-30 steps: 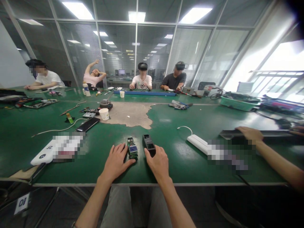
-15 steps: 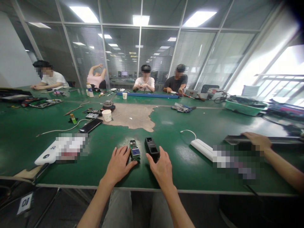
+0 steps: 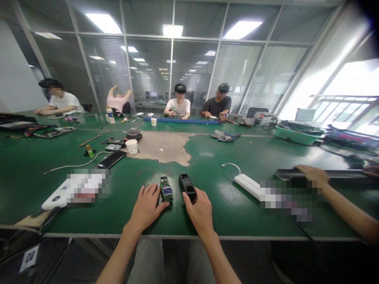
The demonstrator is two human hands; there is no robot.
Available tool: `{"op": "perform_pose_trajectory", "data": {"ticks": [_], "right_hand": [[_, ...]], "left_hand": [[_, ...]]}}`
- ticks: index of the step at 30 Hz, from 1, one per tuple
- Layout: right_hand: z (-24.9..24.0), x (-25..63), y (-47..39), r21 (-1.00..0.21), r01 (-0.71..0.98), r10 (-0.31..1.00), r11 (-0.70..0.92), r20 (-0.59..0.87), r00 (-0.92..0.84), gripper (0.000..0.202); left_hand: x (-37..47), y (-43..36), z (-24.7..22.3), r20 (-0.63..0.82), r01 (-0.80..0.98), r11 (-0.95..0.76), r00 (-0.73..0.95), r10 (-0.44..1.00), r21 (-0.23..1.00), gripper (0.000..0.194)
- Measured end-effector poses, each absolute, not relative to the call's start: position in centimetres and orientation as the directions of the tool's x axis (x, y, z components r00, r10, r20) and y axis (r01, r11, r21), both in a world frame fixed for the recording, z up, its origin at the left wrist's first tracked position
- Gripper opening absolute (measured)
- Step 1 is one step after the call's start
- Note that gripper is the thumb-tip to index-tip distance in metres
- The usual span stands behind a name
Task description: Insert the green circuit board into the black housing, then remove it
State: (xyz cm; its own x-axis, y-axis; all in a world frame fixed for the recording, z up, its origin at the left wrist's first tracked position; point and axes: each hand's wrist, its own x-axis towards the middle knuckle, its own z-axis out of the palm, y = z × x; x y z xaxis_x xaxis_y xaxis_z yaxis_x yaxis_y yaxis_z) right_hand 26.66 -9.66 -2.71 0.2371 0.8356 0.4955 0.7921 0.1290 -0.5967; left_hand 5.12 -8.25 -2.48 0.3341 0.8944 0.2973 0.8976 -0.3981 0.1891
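Note:
On the green table in front of me lies a small circuit board with a little screen. My left hand rests flat on the tabletop at its left, fingers spread, the thumb close to its near end. To the right of the board is an open black plastic casing with rectangular cutouts. My right hand has its near end between thumb and fingers, and the casing still lies on the table. Part of that near end is hidden behind the hand.
A white power strip lies to the right, near another person's hand on a dark long part. At left are a white power bank and a black phone. A paper cup stands beyond. Several people sit across the table.
My right thumb and fingers have closed in on the casing's near end. My left hand stays beside the board. The view has shifted slightly, and a person opposite has moved their hands apart.

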Motion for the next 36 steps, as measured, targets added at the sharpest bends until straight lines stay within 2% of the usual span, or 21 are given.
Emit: {"op": "perform_pose_trajectory", "data": {"ticks": [9, 18, 28, 36], "right_hand": [[0.8, 25.0, -10.1, -0.652, 0.713, 0.789, 0.258, 0.568, 0.233, 0.031], [4.3, 21.8, -9.9, -0.622, 0.711, 0.767, 0.329, 0.615, 0.184, 0.029], [3.6, 20.1, -10.0, -0.581, 0.752, 0.788, 0.311, 0.6, 0.138, 0.025], [2.2, 19.3, -10.1, -0.583, 0.772, 0.83, 0.253, 0.541, 0.136, 0.027]], "left_hand": [[5.1, -8.6, -2.1, 0.309, 0.888, -0.411, 0.339, 0.888, 0.207, 0.063], [4.9, -8.8, -2.0, 0.32, 0.887, -0.415, 0.341, 0.884, 0.202, 0.062], [4.8, -8.8, -2.3, 0.328, 0.885, -0.418, 0.34, 0.881, 0.205, 0.067], [4.7, -8.9, -2.3, 0.323, 0.882, -0.425, 0.349, 0.88, 0.205, 0.06]]}}
